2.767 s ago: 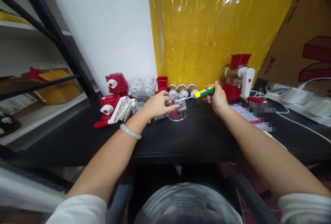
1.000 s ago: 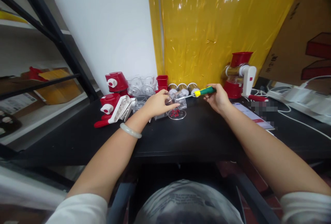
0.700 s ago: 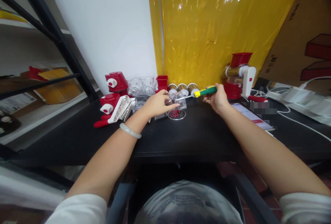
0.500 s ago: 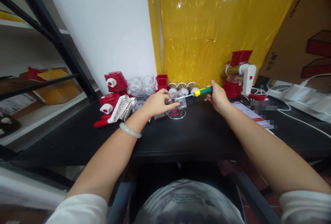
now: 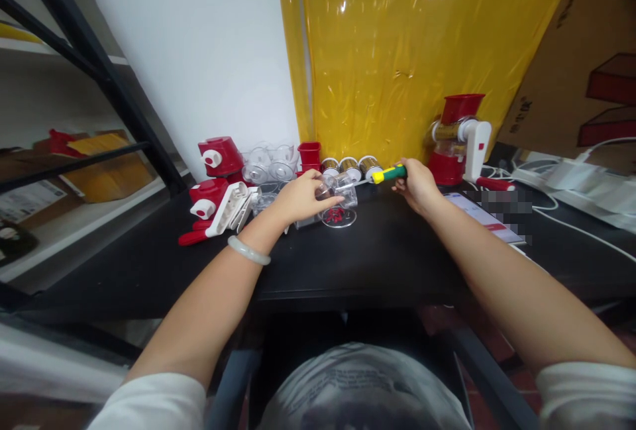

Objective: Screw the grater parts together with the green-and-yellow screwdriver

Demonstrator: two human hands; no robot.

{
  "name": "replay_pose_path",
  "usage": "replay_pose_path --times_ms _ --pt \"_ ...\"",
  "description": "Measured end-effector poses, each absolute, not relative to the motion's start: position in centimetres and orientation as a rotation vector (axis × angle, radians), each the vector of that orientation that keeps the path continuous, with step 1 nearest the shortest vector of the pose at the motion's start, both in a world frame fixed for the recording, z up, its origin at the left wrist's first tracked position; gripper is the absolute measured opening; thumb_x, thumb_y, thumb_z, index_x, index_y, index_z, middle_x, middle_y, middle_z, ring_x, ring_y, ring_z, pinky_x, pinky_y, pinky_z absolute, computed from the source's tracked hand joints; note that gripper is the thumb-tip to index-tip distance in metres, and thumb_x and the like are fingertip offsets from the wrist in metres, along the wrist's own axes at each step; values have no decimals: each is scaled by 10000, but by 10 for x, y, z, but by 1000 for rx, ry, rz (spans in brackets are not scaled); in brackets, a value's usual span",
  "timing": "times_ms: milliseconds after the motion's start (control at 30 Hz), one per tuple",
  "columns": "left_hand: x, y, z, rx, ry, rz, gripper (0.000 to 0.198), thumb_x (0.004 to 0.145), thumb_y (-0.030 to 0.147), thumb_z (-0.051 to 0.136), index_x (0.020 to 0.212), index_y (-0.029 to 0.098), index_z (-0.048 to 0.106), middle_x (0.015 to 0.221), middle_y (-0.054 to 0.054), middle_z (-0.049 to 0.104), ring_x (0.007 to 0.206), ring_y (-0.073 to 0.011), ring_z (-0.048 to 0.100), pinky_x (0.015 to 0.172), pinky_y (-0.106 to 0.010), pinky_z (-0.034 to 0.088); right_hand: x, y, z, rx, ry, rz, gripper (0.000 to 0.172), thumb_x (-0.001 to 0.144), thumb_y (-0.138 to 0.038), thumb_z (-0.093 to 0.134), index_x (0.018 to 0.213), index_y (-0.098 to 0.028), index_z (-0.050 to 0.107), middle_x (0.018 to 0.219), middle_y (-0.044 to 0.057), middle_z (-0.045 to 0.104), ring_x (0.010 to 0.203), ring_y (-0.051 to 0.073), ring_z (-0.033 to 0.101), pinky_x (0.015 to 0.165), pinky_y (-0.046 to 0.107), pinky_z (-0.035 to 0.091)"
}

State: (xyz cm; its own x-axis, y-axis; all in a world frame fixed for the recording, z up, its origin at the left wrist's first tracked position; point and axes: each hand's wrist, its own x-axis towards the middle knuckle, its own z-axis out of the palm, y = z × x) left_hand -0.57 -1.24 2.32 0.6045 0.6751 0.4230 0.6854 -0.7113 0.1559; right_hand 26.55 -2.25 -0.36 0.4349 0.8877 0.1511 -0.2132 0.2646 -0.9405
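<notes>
Since the frame 0.5 s earlier, a finger sticking up from the right hand had folded down, and my view had drifted slightly; the left hand had barely shifted. On my feed, the left fingers were clamped around a clear, hollow plastic part at the centre of the frame. The right fingers were wrapped round the handle of a green-and-yellow, metal-shafted screwdriver just right of centre, its shaft running leftward to the part. I couldn't tell whether the tip was seated in anything. A clear, round plastic dish with small red pieces lay just below.

I judged the work under way: tool and part were together, but the part was not yet set down, and how much was left on it I couldn't see. At centre left, 2 red plastic housings and white plastic crank arms sat unassembled, while at centre right 1 red-and-white crank machine stood upright, apparently complete.
</notes>
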Motion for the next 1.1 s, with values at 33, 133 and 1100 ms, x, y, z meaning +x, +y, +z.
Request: replay_pose_path --times_ms 33,133,1100 --pt "-6 -12 23 -2794 -1180 -725 535 864 685 579 748 172 678 1156 -113 627 930 -247 648 860 -405 522 266 -22 -4 -1025 -790 868 123 890 -217 508 767 -221 521 460 -79 371 383 88 335 425 205 416" --pt "-6 -12 23 -2800 -1171 -734 529 866 679 582 755 171 680 1171 -114 626 949 -250 649 872 -407 519 265 -22 -3 -975 -741 887 80 846 -189 531 773 -218 522 525 -68 419 412 84 371 432 201 422" --pt "-6 -9 21 -2799 -1167 -737 542 861 695 578 788 175 716 1151 -108 629 896 -231 647 834 -395 515 264 -22 -7 -1032 -793 896 294 928 -478 566 778 -251 456 432 -115 250 348 86 253 418 220 392"
